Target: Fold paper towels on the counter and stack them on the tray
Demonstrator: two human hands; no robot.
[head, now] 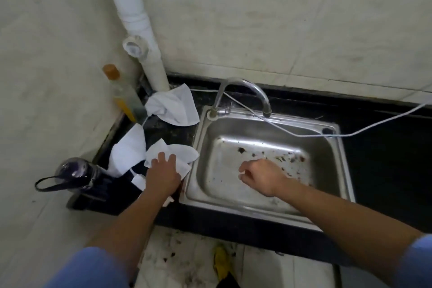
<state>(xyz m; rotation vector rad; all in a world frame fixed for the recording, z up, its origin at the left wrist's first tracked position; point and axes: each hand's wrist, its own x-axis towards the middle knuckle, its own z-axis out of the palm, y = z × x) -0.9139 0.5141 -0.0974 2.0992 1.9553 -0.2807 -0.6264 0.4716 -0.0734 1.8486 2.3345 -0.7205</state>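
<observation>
Three white paper towels lie crumpled on the black counter (170, 130) left of the sink. One paper towel (174, 106) sits at the back by the pipe, another paper towel (128, 149) lies at the left, and a third paper towel (181, 155) lies by the sink's left rim. My left hand (163, 174) rests on this third towel with its fingers spread flat. Over the sink basin hovers my right hand (261, 176), fingers loosely curled and holding nothing. No tray is in view.
A steel sink (336, 147) with a curved tap (245, 93) fills the middle. A white cable (374, 125) runs across its back rim. A bottle with an orange cap (124, 96) and a white pipe (145, 37) stand in the corner. A dark flask (77, 173) stands at the counter's left front.
</observation>
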